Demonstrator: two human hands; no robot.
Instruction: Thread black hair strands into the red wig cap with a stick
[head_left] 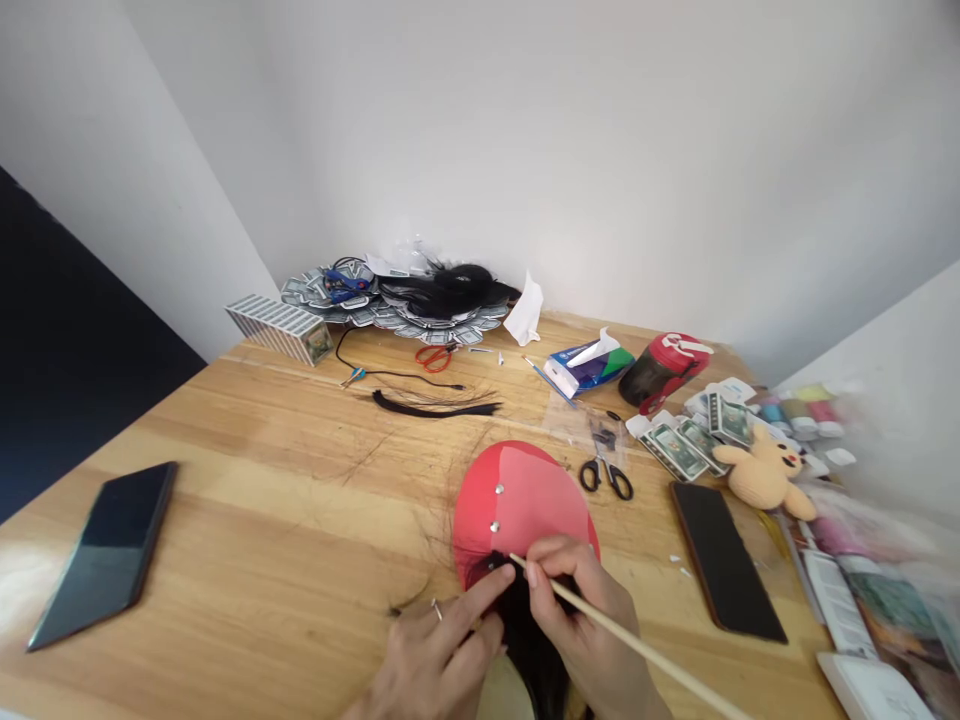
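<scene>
- Wooden table (247,500), light grain, set into a corner of plain white walls; a dark area lies off its 9 o'clock edge.
- Nearest, at 6 o'clock: left hand (435,660), fingers curled, forefinger and thumb pinching down on a tuft of black hair (525,620) at the near edge of the red dome (517,500), judged to be pinning the hair in place.
- Right hand (581,625) closed in a pen-like grasp around a thin wooden stick (645,650); the tip meets the hair where it joins the dome, the shaft running off toward 4 o'clock. Grip suits fine pressing work.
- Red dome sits just beyond both hands, centre of table, with small silver pins (496,508) stuck in its surface.
- At 9 o'clock: dark phone (105,550), face up, well apart from the hands.
- At 3 o'clock: second phone (724,560); beyond it a yellow plush toy (765,475) and printed cards (686,445).
- Black scissors (606,475) lie just beside the dome at 1 o'clock, within reach.
- Further, 12 o'clock: loose strand of hair (431,407), red scissors (433,357).
- Farthest: tissue pack (589,365), red container (664,370), striped box (277,328) and a heap of cards and dark hair (420,295) against the wall.
</scene>
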